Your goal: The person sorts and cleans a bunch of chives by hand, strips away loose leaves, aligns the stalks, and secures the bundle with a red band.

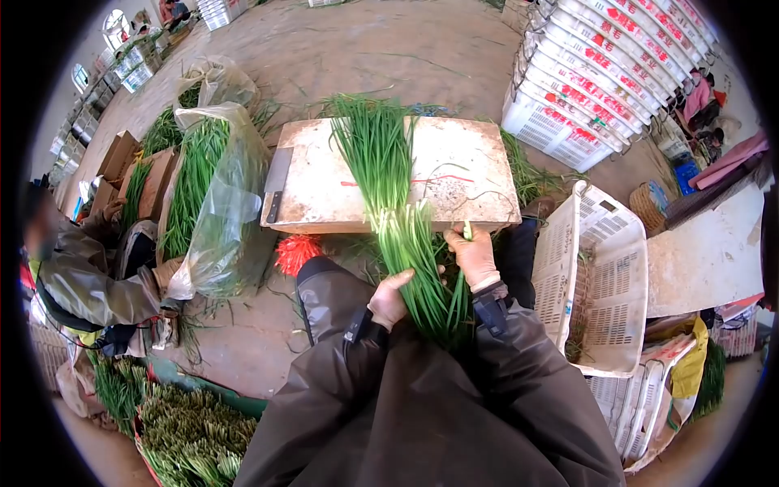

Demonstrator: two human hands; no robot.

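My left hand (390,300), in a pale glove, is closed round a bunch of green chives (415,268) in front of my lap. Pale stem ends of this bunch meet those of a second bundle of chives (373,154), which lies on a worn white board (462,146). At the near edge of the board my right hand (474,256), also gloved, pinches a few stems, with green leaves hanging below. A cleaver (277,183) lies along the board's left edge. Beside my knee is a red bundle of plastic strands (298,254).
To my right stand an upright white crate (610,268) and a tall stack of crates (600,81). On the left, a person (89,260) sits by a plastic bag of chives (203,178). More chives (191,430) fill a container at lower left.
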